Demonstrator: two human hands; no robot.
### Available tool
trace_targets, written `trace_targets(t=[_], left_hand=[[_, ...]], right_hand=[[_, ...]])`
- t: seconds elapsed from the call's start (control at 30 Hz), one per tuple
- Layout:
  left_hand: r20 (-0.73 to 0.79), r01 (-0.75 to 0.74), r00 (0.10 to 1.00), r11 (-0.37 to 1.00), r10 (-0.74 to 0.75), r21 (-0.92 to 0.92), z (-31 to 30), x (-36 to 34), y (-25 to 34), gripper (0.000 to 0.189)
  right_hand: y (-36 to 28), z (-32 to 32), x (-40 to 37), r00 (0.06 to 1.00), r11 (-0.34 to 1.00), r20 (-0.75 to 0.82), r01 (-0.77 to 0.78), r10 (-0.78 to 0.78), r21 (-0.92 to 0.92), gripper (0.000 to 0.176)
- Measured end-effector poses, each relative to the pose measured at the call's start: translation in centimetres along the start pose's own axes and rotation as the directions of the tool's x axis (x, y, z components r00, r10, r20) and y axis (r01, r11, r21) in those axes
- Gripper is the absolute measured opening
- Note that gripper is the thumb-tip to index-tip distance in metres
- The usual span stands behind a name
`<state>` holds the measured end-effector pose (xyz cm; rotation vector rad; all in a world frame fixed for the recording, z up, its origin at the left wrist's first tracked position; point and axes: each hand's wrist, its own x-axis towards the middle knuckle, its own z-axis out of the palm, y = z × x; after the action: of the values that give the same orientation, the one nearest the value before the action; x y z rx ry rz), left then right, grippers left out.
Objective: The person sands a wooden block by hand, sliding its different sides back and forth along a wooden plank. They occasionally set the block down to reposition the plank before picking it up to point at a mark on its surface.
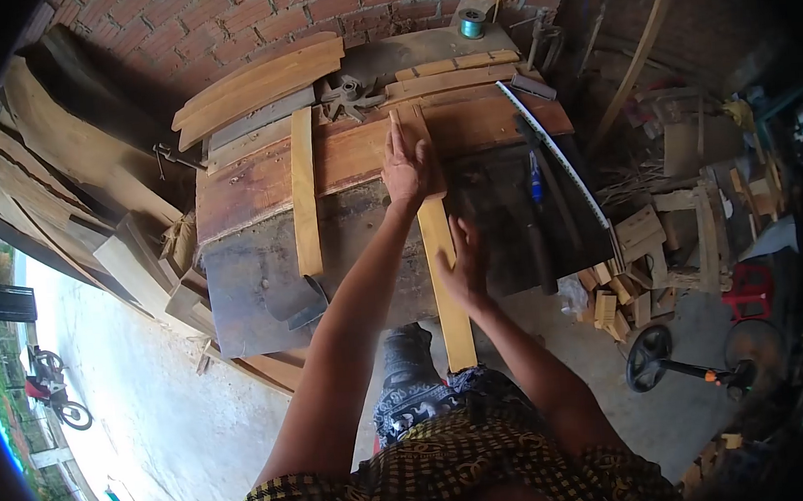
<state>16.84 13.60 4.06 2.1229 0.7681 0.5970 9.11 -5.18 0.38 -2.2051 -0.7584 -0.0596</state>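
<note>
A long, narrow light-wood strip (445, 285) runs from the workbench (362, 225) down to my lap. My left hand (405, 171) lies flat with fingers stretched forward, on the left side of a reddish-brown wooden block (431, 169) that sits over the strip's far part. My right hand (465, 263) is beside the strip, close to its right edge, thumb apart from the fingers and nothing in it. A second light strip (304, 192) lies on the bench to the left, across a wide reddish plank (248, 187).
On the bench's right lie a blue-handled tool (535, 181) and a long, pale toothed blade (557, 146). Stacked boards (259, 83), a star-shaped metal part (351, 99) and a teal spool (471, 25) are farther back. Wood offcuts (619, 300) lie on the floor at right.
</note>
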Motion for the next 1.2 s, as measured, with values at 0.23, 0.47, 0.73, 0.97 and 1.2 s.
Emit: trace_targets(t=[0.23,0.47,0.73,0.97,1.2], left_hand=[[0.102,0.098,0.989,0.993,-0.104,0.058,-0.6,-2.1,1.1,0.103],[-0.032,0.21,0.966,0.855,-0.255,-0.475,-7.6,-6.0,-3.0,0.092],[-0.133,0.088,0.981,0.94,-0.138,-0.33,-11.2,-11.3,-4.4,0.09],[0.016,0.222,0.971,0.881,-0.237,-0.418,-11.2,-14.2,-2.2,0.088],[0.029,0.19,0.98,0.899,-0.195,-0.394,-8.6,-14.9,-2.1,0.089]], right_hand=[[-1.9,-0.3,-1.7,0.994,0.978,0.099,0.066,-0.047,-0.2,0.08],[-2.0,0.5,0.7,0.996,0.995,-0.005,0.087,-0.087,0.047,0.075],[-1.2,2.0,5.4,0.996,0.995,0.016,0.084,-0.083,-0.053,0.07],[-0.8,2.4,5.1,0.994,0.994,0.021,0.111,-0.11,-0.008,0.065],[-1.5,1.0,6.3,0.994,0.989,-0.003,0.105,-0.106,-0.1,0.054]])
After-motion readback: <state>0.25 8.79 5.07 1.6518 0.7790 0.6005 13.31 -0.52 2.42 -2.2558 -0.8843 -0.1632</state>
